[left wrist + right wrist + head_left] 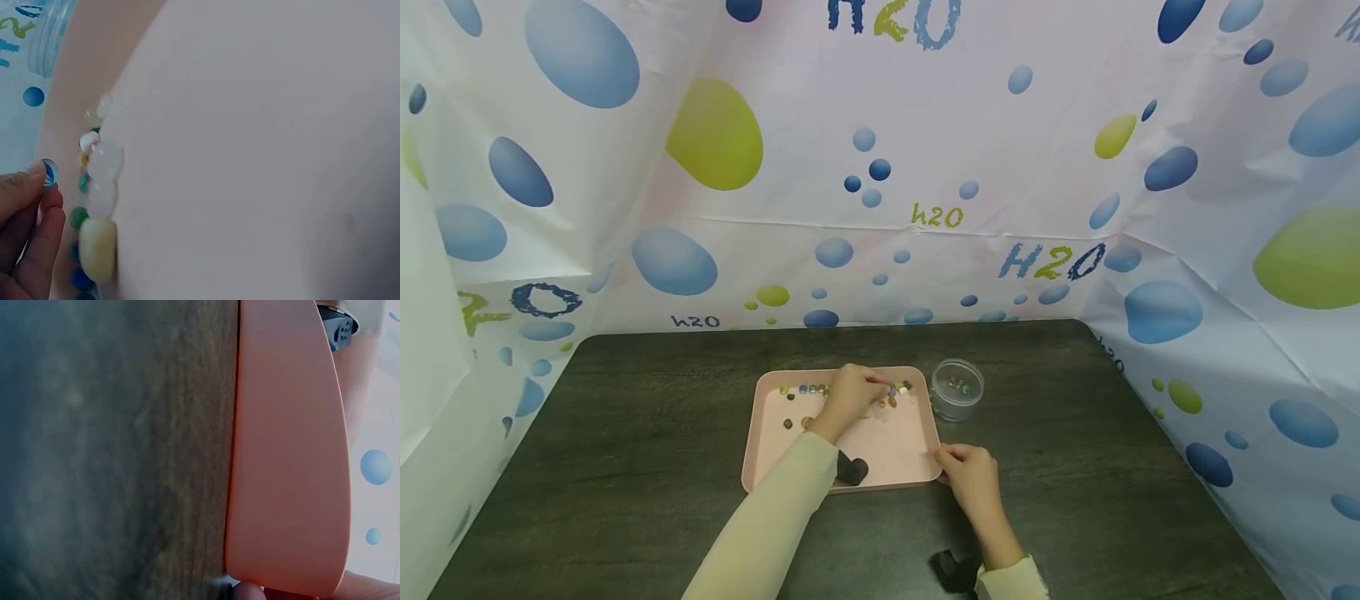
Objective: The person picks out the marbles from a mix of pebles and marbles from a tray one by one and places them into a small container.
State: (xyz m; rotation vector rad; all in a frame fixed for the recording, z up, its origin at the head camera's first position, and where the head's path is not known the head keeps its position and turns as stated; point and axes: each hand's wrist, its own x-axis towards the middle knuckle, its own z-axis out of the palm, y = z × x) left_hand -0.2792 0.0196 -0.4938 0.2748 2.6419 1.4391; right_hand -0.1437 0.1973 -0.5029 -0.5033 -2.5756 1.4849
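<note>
- Your left hand pinches a clear, blue-swirled marble between thumb and fingertips, the gap no wider than the marble. The marble is near the tray's far rim.
- Your right hand grips the near right corner of the pink tray, with the wall between its digits.
- Treat the marble as light, hard and slippery: probably glass, apt to roll or shoot out if squeezed off-centre. Grip it across its widest part, using dry pads and mild pressure.
- Treat the tray as light and fairly stiff. Hold it by wall or corner; a jolt could scatter loose pieces.
- Beside the left hand, a row of beads runs along the far wall. A pale oblong stone lies next to it, likely smooth; grasp it by its long sides.
- Outside the tray's right edge, a clear jar contains small pieces. Assume thin plastic; hold it low, around the body.
- The tray rests on a dark tabletop.
</note>
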